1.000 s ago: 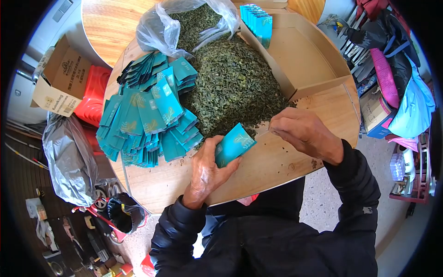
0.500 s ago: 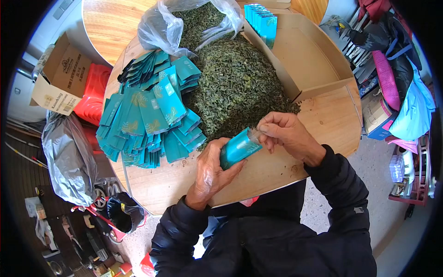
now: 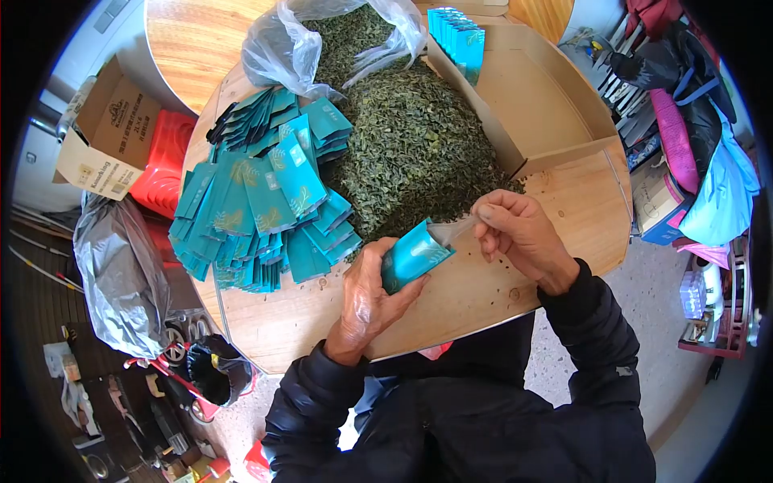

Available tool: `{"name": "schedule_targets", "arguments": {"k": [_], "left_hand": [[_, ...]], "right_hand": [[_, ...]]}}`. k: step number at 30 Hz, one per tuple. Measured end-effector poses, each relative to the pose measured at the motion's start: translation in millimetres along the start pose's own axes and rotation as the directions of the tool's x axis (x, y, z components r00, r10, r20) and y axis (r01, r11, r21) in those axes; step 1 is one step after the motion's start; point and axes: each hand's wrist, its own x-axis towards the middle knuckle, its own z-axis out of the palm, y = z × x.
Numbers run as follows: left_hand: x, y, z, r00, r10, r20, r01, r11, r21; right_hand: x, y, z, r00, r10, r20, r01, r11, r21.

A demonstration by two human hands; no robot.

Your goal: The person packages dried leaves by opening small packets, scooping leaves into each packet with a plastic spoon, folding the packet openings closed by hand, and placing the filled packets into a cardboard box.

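Note:
My left hand is closed around a teal tea packet with a leaf pattern, tilted so its mouth faces up and right. A clear plastic liner bag sticks out of that mouth. Its outer end is pinched between the thumb and finger of my right hand. Just beyond both hands lies a large heap of dried tea leaves. To the left, several flat teal packets are piled in overlapping stacks. How far the liner reaches inside the packet is hidden.
An open cardboard box stands at the table's back right, with a row of upright teal packets in it. A clear plastic bag of tea leaves lies behind the heap. Red stools and a carton stand at left.
My right hand has moved a little right and up, drawing more of the clear liner out of the packet's mouth. My left hand and its packet have barely shifted.

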Motion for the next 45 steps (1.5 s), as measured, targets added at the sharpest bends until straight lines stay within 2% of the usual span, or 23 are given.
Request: {"name": "schedule_targets", "arguments": {"k": [5, 14, 22, 26, 33, 35, 36, 37, 38, 39, 41, 42, 44, 45], "left_hand": [[-1.1, -0.4, 0.4, 1.000, -0.029, 0.003, 0.029, 1.000, 0.002], [1.2, 0.2, 1.7, 0.999, 0.044, -0.031, -0.044, 0.999, -0.006], [0.4, 2.2, 1.7, 0.998, 0.044, -0.048, -0.043, 0.999, 0.008], [0.2, -1.4, 4.3, 0.995, 0.068, -0.071, -0.068, 0.998, 0.004], [-1.9, -1.9, 3.3, 0.996, 0.046, -0.083, -0.044, 0.999, 0.026], [-3.1, -1.3, 2.3, 0.997, 0.014, -0.078, -0.012, 0.999, 0.033], [-3.5, -1.5, 2.4, 0.996, -0.012, -0.085, 0.014, 1.000, 0.022], [-3.7, -1.7, 3.0, 0.995, -0.037, -0.091, 0.038, 0.999, 0.010], [-3.9, -1.5, 3.4, 0.995, -0.037, -0.089, 0.038, 0.999, 0.008], [-3.9, -1.0, 3.3, 0.994, -0.060, -0.088, 0.061, 0.998, 0.008], [-3.9, -1.3, 2.9, 0.993, -0.082, -0.083, 0.083, 0.997, 0.010], [-3.8, -1.9, 2.7, 0.994, -0.075, -0.084, 0.077, 0.997, 0.014], [-3.4, -2.0, 2.5, 0.994, -0.068, -0.086, 0.070, 0.997, 0.018], [-3.3, -1.7, 2.6, 0.994, -0.066, -0.090, 0.068, 0.997, 0.020]], "right_hand": [[-1.9, 2.0, -1.4, 1.000, 0.009, -0.006, -0.009, 1.000, -0.007], [-2.4, 5.7, 0.8, 0.999, 0.015, 0.030, -0.017, 0.998, 0.060], [-1.7, 22.4, -0.5, 0.998, 0.019, 0.055, -0.031, 0.975, 0.221], [-5.9, 19.0, 3.8, 0.999, 0.022, 0.030, -0.028, 0.974, 0.224], [-26.9, -25.4, -14.2, 0.980, -0.139, -0.143, 0.145, 0.989, 0.029], [-31.0, -35.4, -21.6, 0.977, -0.172, -0.125, 0.140, 0.963, -0.230], [-34.1, -39.7, -21.8, 0.977, -0.173, -0.125, 0.140, 0.963, -0.231], [-38.1, -44.3, -21.4, 0.984, -0.177, -0.018, 0.144, 0.854, -0.500], [-41.5, -48.2, -20.4, 0.985, -0.148, 0.084, 0.163, 0.672, -0.722], [-42.9, -52.1, -17.8, 0.985, -0.149, 0.081, 0.161, 0.673, -0.722], [-40.9, -57.4, -11.5, 0.940, -0.206, 0.273, 0.318, 0.232, -0.919], [-38.3, -57.0, -10.2, 0.939, -0.207, 0.273, 0.318, 0.232, -0.919], [-31.4, -53.8, -8.4, 0.861, -0.315, 0.399, 0.407, -0.044, -0.912], [-28.1, -52.1, -7.2, 0.861, -0.315, 0.400, 0.407, -0.044, -0.912]]}}
